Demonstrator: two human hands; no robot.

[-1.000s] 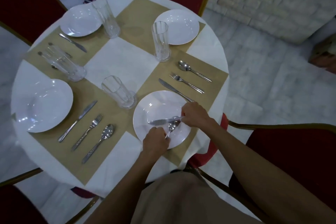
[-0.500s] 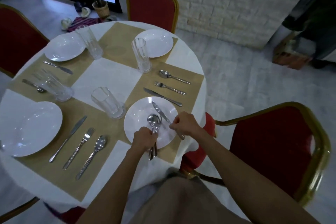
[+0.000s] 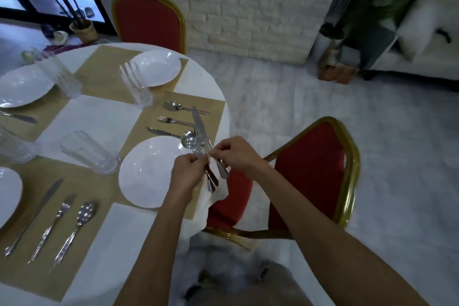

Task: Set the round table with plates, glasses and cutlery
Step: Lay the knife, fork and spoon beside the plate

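Swung clear of the plate (image 3: 149,176) now: clamping spoon (image 3: 187,141) in left hand (image 3: 189,169), pinching knife (image 3: 198,120) in right hand (image 3: 237,154). Probably just needs laying beside it.

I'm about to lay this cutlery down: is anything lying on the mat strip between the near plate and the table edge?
Nothing visible does. The left hand grips the spoon and the right hand the knife above the near plate's rim; the mat strip beside it shows bare, though the hands hide part.
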